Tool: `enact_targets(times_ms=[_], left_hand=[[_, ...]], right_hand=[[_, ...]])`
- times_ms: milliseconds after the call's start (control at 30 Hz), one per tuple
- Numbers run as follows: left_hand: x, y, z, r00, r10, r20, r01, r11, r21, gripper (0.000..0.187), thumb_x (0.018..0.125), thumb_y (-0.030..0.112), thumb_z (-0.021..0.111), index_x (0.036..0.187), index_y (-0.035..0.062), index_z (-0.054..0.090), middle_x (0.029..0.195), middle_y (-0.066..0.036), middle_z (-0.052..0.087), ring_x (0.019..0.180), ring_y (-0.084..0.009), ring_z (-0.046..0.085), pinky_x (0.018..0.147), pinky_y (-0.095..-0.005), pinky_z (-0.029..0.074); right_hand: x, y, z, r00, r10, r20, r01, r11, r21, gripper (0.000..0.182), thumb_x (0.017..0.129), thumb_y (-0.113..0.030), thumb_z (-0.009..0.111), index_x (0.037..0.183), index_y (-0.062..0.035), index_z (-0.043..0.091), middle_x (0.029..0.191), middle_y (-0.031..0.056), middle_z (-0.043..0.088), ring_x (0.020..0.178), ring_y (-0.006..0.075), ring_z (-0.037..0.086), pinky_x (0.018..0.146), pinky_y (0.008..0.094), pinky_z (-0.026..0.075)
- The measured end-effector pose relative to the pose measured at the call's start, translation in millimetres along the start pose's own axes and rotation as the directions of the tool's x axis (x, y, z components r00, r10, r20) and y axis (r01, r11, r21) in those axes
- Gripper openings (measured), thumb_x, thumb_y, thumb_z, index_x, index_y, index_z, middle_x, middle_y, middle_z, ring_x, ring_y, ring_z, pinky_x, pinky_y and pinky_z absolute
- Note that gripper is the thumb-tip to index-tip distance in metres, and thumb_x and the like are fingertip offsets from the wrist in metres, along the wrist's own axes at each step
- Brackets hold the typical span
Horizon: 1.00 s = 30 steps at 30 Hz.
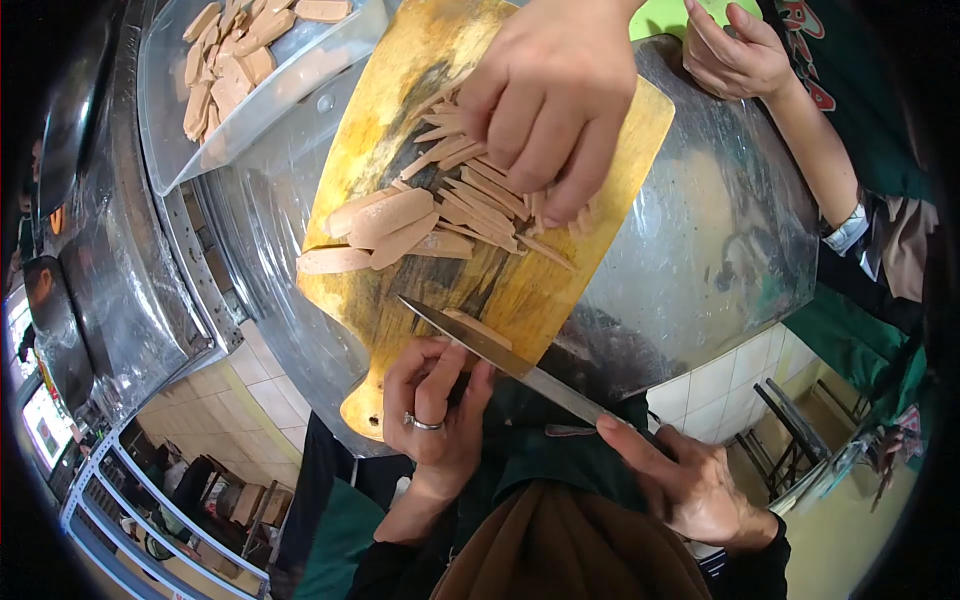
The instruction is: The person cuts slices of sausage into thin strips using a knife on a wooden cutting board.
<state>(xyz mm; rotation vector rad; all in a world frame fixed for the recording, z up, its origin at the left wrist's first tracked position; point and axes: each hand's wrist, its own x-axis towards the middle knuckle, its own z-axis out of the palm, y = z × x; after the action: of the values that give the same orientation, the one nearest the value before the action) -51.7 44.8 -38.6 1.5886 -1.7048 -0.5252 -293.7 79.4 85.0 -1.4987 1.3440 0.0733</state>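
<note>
My right hand (700, 485) grips the handle of a long knife (500, 355), index finger stretched along its back. The blade lies slantwise over the near part of the wooden cutting board (345, 285). My left hand (438, 405), with a ring on one finger, has its fingers bent close beside the blade. A pinkish-brown sausage slice (478, 328) lies at the blade's far side; the fingertips' hold is partly hidden by the knife. Beyond it are larger oval sausage slices (395, 220) and a heap of thin sausage strips (485, 200).
Another person's hand (555, 100) reaches down over the strips from the far side. A further person's hand (735, 55) is raised at upper right, near a green item (660, 15). A clear plastic tub (280, 115) with sausage slices stands upper left on the metal table (700, 260).
</note>
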Motion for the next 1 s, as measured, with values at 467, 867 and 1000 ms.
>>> enact_targets(times_ms=[467, 867, 1000], left_hand=[[0.5, 1.0, 2.5, 0.999, -0.026, -0.022, 0.026, 0.999, 0.022, 0.041, 0.070, 0.001, 0.092, 0.107, 0.0050, 0.074, 0.101, -0.012, 0.071, 0.076, -0.0200, 0.067, 0.063, -0.0276, 0.054], [0.8, -2.6, 3.1, 1.000, 0.019, -0.014, -0.019, 0.999, 0.025, 0.032, 0.082, -0.006, 0.082, 0.110, 0.0013, 0.071, 0.112, -0.014, 0.067, 0.084, -0.0177, 0.067, 0.064, -0.0253, 0.056], [2.6, 0.9, 5.8, 0.998, -0.014, -0.064, 0.016, 0.999, 0.028, 0.036, 0.076, 0.001, 0.089, 0.108, 0.0045, 0.074, 0.102, -0.012, 0.069, 0.085, -0.0239, 0.069, 0.068, -0.0315, 0.056]], right_hand=[[18.3, 4.9, 4.8, 0.998, 0.067, 0.020, -0.066, 0.997, -0.038, 0.086, 0.084, -0.001, 0.068, 0.160, -0.0305, 0.039, 0.074, 0.0118, 0.053, 0.057, 0.0311, 0.060, 0.054, 0.0446, 0.054], [39.2, 18.1, 16.0, 0.984, -0.086, -0.159, 0.077, 0.995, -0.058, 0.077, 0.089, 0.001, 0.067, 0.158, -0.0254, 0.045, 0.072, 0.0128, 0.053, 0.056, 0.0285, 0.059, 0.052, 0.0434, 0.054], [47.2, 19.6, 13.4, 0.924, -0.178, -0.339, 0.175, 0.984, -0.038, 0.069, 0.089, 0.006, 0.066, 0.154, -0.0132, 0.051, 0.075, 0.0169, 0.061, 0.055, 0.0252, 0.055, 0.052, 0.0433, 0.054]])
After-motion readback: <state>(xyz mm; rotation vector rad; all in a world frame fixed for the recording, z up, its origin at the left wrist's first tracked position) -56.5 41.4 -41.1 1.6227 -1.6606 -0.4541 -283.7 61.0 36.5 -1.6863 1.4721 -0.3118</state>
